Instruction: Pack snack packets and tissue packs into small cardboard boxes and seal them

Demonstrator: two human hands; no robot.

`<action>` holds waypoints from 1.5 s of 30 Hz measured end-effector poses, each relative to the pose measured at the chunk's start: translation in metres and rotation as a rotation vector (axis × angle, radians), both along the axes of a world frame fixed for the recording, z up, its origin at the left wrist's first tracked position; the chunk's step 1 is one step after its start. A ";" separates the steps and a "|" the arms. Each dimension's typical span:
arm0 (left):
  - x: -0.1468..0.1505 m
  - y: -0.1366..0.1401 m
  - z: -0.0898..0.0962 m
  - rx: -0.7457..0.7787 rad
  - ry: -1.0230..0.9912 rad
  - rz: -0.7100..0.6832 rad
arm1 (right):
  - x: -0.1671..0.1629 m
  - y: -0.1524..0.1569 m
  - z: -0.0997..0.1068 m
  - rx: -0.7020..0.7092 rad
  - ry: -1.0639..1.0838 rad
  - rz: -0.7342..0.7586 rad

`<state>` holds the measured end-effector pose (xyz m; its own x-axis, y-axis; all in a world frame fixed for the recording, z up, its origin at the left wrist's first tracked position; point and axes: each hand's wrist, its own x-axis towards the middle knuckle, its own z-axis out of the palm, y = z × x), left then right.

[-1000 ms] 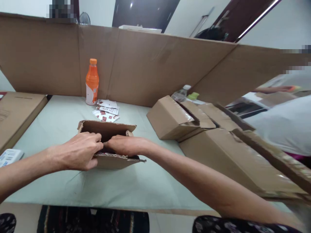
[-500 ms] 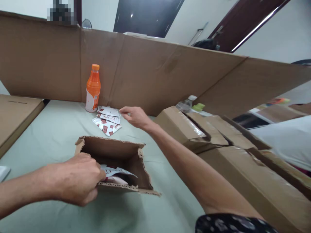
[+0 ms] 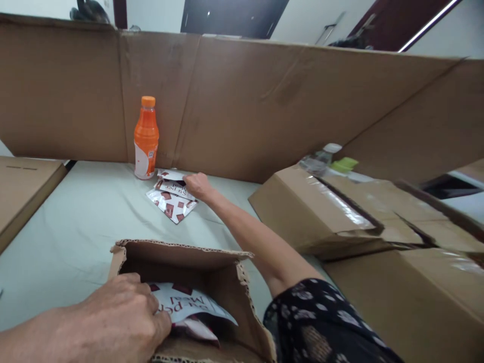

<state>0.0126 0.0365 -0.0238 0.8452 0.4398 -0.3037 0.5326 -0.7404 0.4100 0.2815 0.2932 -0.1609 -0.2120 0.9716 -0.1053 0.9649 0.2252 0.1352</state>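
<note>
Left hand (image 3: 126,315), curled at nine o'clock on the box (image 3: 189,258), probably steadies it, hold unclear; right hand (image 3: 186,182) pinches a packet (image 3: 170,175) at three o'clock, likely its handiest edge.

White sachets (image 3: 172,201) with brown squares are lying overlapped on the worktop (image 3: 86,217); a matching packet (image 3: 191,302) is arching inside the open brown carton (image 3: 177,256).
</note>
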 end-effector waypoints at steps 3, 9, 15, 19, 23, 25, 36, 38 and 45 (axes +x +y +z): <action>0.001 0.002 -0.001 -0.031 0.036 0.001 | 0.001 -0.012 0.005 -0.013 0.015 0.035; -0.001 0.000 0.001 -0.029 0.028 0.013 | -0.019 -0.016 -0.002 -0.045 0.083 0.043; -0.004 -0.002 0.003 -0.014 0.023 0.040 | -0.023 -0.011 -0.001 0.009 0.101 -0.056; -0.003 0.000 0.002 0.017 0.064 0.050 | 0.007 -0.031 0.035 0.055 0.131 -0.154; -0.001 0.003 0.000 0.070 0.063 0.023 | 0.051 -0.083 0.081 0.048 0.181 -0.208; -0.001 0.004 0.001 0.092 0.040 0.008 | 0.068 -0.117 0.092 -0.030 0.226 -0.203; 0.004 -0.009 0.004 0.345 0.247 -0.130 | 0.067 -0.191 0.077 -0.102 0.400 -0.250; 0.005 -0.014 0.003 0.363 0.251 -0.153 | 0.071 -0.205 0.100 0.063 0.447 -0.233; 0.003 -0.012 -0.005 0.439 0.210 -0.149 | 0.041 -0.284 0.153 0.609 1.437 0.003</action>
<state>0.0154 0.0241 -0.0288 0.8492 0.4432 -0.2871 0.4452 -0.8933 -0.0619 0.3224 0.0096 -0.0075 0.2125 0.7902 0.5748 0.3592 0.4839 -0.7980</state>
